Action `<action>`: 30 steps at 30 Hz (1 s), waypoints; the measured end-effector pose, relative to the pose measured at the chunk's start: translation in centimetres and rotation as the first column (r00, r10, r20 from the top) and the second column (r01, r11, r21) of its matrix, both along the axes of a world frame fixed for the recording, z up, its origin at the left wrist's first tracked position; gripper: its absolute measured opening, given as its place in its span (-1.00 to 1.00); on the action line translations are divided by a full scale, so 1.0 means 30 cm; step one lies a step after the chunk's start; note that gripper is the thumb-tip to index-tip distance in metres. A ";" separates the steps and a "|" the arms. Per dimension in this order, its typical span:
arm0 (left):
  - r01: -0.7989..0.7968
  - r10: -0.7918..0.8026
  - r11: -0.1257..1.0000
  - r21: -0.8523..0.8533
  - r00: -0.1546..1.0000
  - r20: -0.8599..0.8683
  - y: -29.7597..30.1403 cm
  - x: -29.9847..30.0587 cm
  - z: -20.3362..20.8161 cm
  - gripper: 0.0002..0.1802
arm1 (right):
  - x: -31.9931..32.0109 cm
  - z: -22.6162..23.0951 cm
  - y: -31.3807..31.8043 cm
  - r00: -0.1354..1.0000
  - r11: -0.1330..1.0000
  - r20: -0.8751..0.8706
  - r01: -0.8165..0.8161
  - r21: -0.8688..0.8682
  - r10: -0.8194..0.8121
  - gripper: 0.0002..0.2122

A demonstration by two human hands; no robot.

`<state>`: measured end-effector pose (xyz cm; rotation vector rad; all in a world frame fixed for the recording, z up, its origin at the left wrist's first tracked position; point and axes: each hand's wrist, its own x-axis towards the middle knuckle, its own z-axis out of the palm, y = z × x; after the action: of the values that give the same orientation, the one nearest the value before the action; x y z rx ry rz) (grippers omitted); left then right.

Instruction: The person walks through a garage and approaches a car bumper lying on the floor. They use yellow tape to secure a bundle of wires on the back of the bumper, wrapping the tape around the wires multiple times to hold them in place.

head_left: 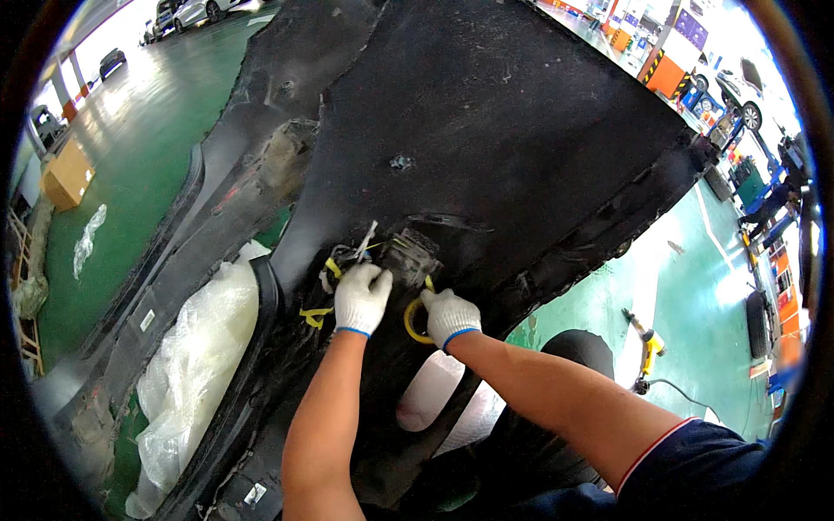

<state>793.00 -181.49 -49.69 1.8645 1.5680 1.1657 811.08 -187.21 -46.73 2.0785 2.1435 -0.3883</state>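
Head view: a yellow tape roll (408, 323) sits just below the centre of the frame, against a large black car body panel (486, 139). The right hand (453, 318), in a white knitted glove with a blue cuff edge, is closed on the roll's rim. The left hand (360, 302), gloved alike, has its fingers bent down at the panel; its fingertips are hidden, so I cannot tell whether it pinches anything.

Taping or clearing this spot seems to be the step in hand. The next move likely calls for steadying the roll and working a strip with the left fingers.

Around the left hand are crinkled yellow tape scraps (316, 315) and a thin white strip (369, 238) standing up at a slant. Between and above the hands lies a scuffed grey patch (413, 258), rough against the matt, dusty, gently curved panel.

Farther out, translucent bubble wrap (204, 339) bulges in soft folds at lower left, beside a long dark grey moulded piece (143, 300). On the glossy green floor (148, 122) stand a boxy brown carton (68, 176), upper left, and a yellow-and-black corded power tool (651, 349), lower right.
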 end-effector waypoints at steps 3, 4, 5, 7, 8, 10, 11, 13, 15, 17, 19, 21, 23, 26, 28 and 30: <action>-0.024 -0.079 0.856 -0.516 0.981 -0.178 -0.116 -0.012 -0.076 -0.37 | -0.043 -0.035 -0.025 0.994 0.993 0.034 -0.098 -0.069 0.101 -0.69; -0.001 -0.141 0.791 -0.612 0.973 -0.184 -0.156 -0.014 -0.112 -0.16 | -0.061 -0.049 -0.023 0.997 0.997 -0.030 -0.066 -0.040 0.065 -0.70; 0.051 -0.154 0.708 -0.705 0.984 -0.084 -0.193 -0.010 -0.152 -0.08 | -0.079 -0.065 -0.024 0.998 0.998 -0.066 -0.026 -0.049 0.023 -0.70; 0.060 -0.059 0.761 -0.646 0.998 0.023 -0.255 0.026 -0.233 -0.21 | -0.096 -0.096 -0.028 0.988 0.998 -0.149 0.044 -0.035 -0.048 -0.70; 0.082 -0.037 0.734 -0.674 0.996 0.080 -0.269 0.040 -0.266 -0.23 | -0.099 -0.111 -0.028 0.975 0.994 -0.196 0.096 -0.056 -0.105 -0.69; 0.088 0.124 0.705 -0.704 0.962 0.244 -0.287 0.063 -0.312 -0.28 | -0.101 -0.133 -0.023 0.944 0.977 -0.258 0.185 -0.105 -0.207 -0.67; 0.085 0.179 0.697 -0.712 0.941 0.288 -0.284 0.072 -0.325 -0.29 | -0.094 -0.139 -0.022 0.919 0.965 -0.302 0.216 -0.149 -0.252 -0.57; 0.053 0.301 0.622 -0.781 0.905 0.301 -0.287 0.077 -0.336 -0.38 | -0.086 -0.148 -0.033 0.886 0.971 -0.398 0.206 -0.118 -0.236 -0.54; -0.137 0.351 0.628 -0.766 0.928 0.122 -0.293 0.065 -0.334 -0.39 | -0.080 -0.149 -0.052 0.897 0.976 -0.392 0.216 -0.019 -0.206 -0.59; -0.269 0.434 0.578 -0.770 0.901 0.011 -0.309 0.042 -0.328 -0.41 | -0.079 -0.146 -0.065 0.968 0.990 -0.223 0.130 0.052 -0.115 -0.59; -0.333 0.442 0.609 -0.720 0.896 -0.040 -0.333 0.021 -0.323 -0.42 | -0.085 -0.148 -0.069 0.995 0.990 -0.093 0.040 0.139 -0.027 -0.67; -0.354 0.517 0.585 -0.729 0.856 -0.001 -0.346 0.001 -0.320 -0.41 | -0.101 -0.163 -0.057 0.995 0.986 0.021 -0.096 0.135 0.094 -0.73; -0.423 0.623 0.564 -0.709 0.781 0.030 -0.354 -0.013 -0.314 -0.41 | -0.124 -0.192 -0.045 0.960 0.962 0.162 -0.247 0.116 0.227 -0.83; -0.492 0.738 0.506 -0.708 0.672 0.060 -0.361 -0.030 -0.293 -0.45 | -0.161 -0.247 -0.040 0.905 0.932 0.311 -0.341 0.125 0.289 -0.83; -0.507 0.782 0.499 -0.702 0.613 0.112 -0.362 -0.043 -0.271 -0.46 | -0.173 -0.271 -0.038 0.908 0.895 0.297 -0.372 0.244 0.296 -0.83; -0.548 0.840 0.464 -0.696 0.521 0.149 -0.360 -0.047 -0.248 -0.37 | -0.185 -0.276 -0.027 0.897 0.880 0.302 -0.402 0.254 0.322 -0.83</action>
<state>791.59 -192.30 -57.12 0.3743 2.1376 1.1291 805.52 -188.02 -55.00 1.6711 2.4830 0.2621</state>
